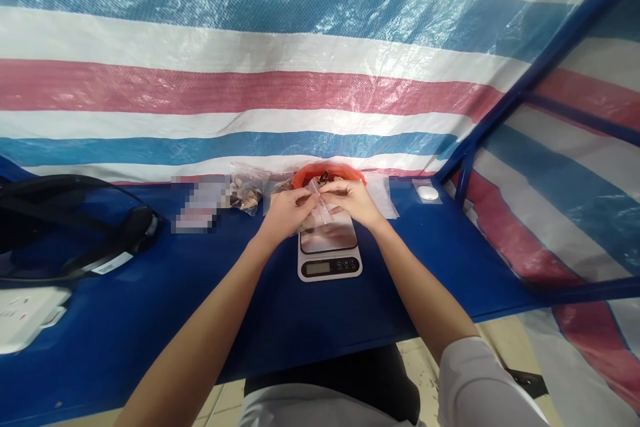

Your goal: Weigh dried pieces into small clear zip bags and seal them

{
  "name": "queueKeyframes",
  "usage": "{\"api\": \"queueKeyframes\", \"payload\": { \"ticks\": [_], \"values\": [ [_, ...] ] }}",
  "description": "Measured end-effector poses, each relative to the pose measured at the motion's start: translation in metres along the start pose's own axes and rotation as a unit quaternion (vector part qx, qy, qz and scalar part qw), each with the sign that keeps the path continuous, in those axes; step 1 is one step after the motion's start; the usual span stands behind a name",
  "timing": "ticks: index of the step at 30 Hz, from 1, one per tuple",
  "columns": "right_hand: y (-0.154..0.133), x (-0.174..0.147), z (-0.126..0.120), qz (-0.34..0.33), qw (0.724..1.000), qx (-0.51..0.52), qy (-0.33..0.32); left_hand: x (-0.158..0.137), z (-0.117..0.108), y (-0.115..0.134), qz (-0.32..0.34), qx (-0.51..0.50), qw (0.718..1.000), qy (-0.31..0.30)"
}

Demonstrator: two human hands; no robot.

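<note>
My left hand [290, 211] and my right hand [351, 201] meet above a white kitchen scale [330, 268]. Between them they pinch a small clear plastic bag [321, 208] by its upper part; what it holds, if anything, I cannot make out. Both hands are closed at the fingertips. Just beyond sits a red-orange bag or basin [305, 177] with dark dried pieces [325, 177] in it. The scale's mirror-like plate [330, 240] shows below the hands, and its display is too faint to read.
A clear bag of dried pieces [245, 195] lies left of the hands. Flat clear bags [384, 197] lie to the right, with a white mouse-like object [427, 193] further over. A black headset [143, 230] and white power strip [30, 317] occupy the table's left. Striped sheeting [250, 93] hangs behind.
</note>
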State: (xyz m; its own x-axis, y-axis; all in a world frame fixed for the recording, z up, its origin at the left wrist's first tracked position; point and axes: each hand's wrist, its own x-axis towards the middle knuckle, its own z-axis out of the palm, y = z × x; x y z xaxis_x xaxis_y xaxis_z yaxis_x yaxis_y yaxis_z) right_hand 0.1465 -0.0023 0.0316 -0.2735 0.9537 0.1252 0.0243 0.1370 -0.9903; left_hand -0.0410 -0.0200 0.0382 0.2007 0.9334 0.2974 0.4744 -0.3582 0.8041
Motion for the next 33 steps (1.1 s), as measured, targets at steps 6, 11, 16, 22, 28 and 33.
{"api": "queueKeyframes", "payload": {
  "ticks": [6, 11, 16, 22, 28, 33],
  "values": [
    [-0.004, 0.013, -0.005, 0.034, 0.999, 0.010, -0.027, 0.017, -0.002, -0.006, -0.150, -0.221, 0.962, -0.049],
    [-0.007, 0.020, -0.008, 0.044, 0.998, 0.015, -0.051, 0.029, -0.002, -0.013, -0.190, -0.289, 0.936, -0.068],
    [-0.006, 0.026, -0.012, 0.067, 0.996, 0.004, -0.055, 0.034, -0.001, -0.018, -0.196, -0.294, 0.933, -0.072],
    [-0.004, 0.030, -0.015, 0.082, 0.991, -0.038, -0.097, 0.034, 0.001, -0.023, -0.157, -0.287, 0.942, -0.080],
    [-0.001, 0.031, -0.019, 0.077, 0.992, -0.033, -0.089, 0.035, -0.004, -0.022, -0.151, -0.259, 0.950, -0.087],
    [0.001, 0.031, -0.029, 0.095, 0.993, -0.042, -0.048, 0.037, -0.019, -0.023, -0.144, -0.163, 0.973, -0.077]
  ]
}}
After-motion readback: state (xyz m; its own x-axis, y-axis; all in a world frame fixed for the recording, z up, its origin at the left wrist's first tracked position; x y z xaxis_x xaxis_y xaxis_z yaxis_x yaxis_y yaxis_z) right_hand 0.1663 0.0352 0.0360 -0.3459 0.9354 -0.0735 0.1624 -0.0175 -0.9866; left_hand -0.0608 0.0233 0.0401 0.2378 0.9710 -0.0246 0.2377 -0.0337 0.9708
